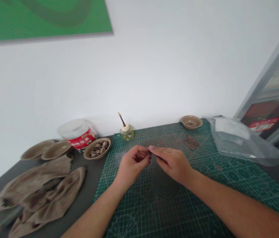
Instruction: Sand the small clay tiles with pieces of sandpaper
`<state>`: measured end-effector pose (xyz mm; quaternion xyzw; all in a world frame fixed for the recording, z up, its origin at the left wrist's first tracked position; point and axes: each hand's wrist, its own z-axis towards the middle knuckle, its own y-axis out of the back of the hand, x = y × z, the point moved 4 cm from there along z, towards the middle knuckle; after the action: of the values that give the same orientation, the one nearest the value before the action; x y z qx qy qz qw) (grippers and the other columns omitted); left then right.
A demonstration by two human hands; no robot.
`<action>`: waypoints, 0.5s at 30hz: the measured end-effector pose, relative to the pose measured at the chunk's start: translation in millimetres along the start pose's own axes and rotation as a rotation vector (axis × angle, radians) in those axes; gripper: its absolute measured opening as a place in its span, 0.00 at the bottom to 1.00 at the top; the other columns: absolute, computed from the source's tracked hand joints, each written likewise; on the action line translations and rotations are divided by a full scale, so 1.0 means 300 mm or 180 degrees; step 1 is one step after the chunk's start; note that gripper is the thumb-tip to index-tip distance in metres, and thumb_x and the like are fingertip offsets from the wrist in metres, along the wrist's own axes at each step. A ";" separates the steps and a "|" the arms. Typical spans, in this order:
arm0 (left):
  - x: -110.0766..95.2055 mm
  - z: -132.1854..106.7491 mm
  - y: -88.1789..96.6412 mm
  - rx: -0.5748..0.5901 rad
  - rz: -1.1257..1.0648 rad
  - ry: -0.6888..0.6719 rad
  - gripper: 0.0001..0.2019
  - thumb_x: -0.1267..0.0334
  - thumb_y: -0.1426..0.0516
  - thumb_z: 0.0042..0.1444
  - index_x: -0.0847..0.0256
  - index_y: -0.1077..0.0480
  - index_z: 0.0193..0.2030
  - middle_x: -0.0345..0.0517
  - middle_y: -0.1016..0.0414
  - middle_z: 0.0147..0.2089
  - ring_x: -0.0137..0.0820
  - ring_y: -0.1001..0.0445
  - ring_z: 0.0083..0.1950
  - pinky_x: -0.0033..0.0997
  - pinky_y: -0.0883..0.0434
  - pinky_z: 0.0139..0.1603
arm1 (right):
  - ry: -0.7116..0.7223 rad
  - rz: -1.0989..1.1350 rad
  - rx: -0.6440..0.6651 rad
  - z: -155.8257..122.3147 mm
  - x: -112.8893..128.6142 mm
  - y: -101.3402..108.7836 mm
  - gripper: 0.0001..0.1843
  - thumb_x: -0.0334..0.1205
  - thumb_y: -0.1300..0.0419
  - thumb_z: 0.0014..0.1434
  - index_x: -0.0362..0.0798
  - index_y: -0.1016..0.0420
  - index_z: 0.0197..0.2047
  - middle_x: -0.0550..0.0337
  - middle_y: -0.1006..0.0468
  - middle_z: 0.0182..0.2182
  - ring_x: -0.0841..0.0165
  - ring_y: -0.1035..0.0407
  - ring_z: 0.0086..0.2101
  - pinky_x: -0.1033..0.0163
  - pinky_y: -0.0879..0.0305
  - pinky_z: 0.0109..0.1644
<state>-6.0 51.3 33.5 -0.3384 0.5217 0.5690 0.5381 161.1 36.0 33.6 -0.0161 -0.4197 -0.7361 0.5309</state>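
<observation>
Over the middle of a green cutting mat (pixel 134 211), my two hands meet at the fingertips. My left hand (pixel 135 162) is closed in a pinch, thumb against the fingers. Its tips hold something small and dark, too little of which shows to name. My right hand (pixel 171 162) lies close against it, fingers pressed together and thumb beneath. A thin dark edge shows between that thumb and the fingers; what it belongs to is hidden. Beyond the right hand, a brown piece of sandpaper (pixel 191 142) with writing on it lies on the mat.
To the left are a bowl of small nut-like pieces (pixel 99 148), a plastic tub with a red label (pixel 78 134), two tan bowls (pixel 39 149) and brown cloths (pixel 47 188). A small jar (pixel 126 133), a shallow bowl (pixel 191 122) and a clear plastic bag (pixel 240 140) stand farther back.
</observation>
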 end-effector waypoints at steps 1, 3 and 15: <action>0.004 -0.001 0.000 0.0025 0.0012 -0.0019 0.06 0.64 0.38 0.53 0.61 0.30 0.35 0.38 0.26 0.26 0.27 0.28 0.28 0.25 0.31 0.31 | 0.0108 -0.0042 0.0007 -0.003 0.004 -0.003 0.31 0.28 0.45 0.62 0.58 0.37 0.66 0.60 0.28 0.60 0.65 0.31 0.57 0.55 0.34 0.62; 0.012 -0.006 0.000 0.0018 0.0054 -0.0083 0.05 0.66 0.38 0.53 0.61 0.31 0.33 0.36 0.28 0.26 0.26 0.29 0.28 0.23 0.32 0.30 | 0.0307 -0.0162 0.0053 -0.008 0.012 -0.008 0.33 0.28 0.45 0.62 0.57 0.40 0.68 0.58 0.33 0.64 0.64 0.36 0.61 0.53 0.37 0.65; -0.010 -0.024 0.007 -0.0298 0.0077 -0.0045 0.06 0.64 0.36 0.51 0.62 0.29 0.30 0.40 0.23 0.26 0.29 0.24 0.28 0.26 0.28 0.32 | 0.0446 -0.0479 0.0071 -0.011 0.015 -0.003 0.33 0.29 0.46 0.64 0.55 0.43 0.70 0.57 0.33 0.63 0.63 0.37 0.62 0.53 0.37 0.66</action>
<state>-8.8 43.7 35.3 -0.3528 0.4947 0.6016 0.5185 159.7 30.5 33.0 0.0728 -0.3897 -0.7684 0.5023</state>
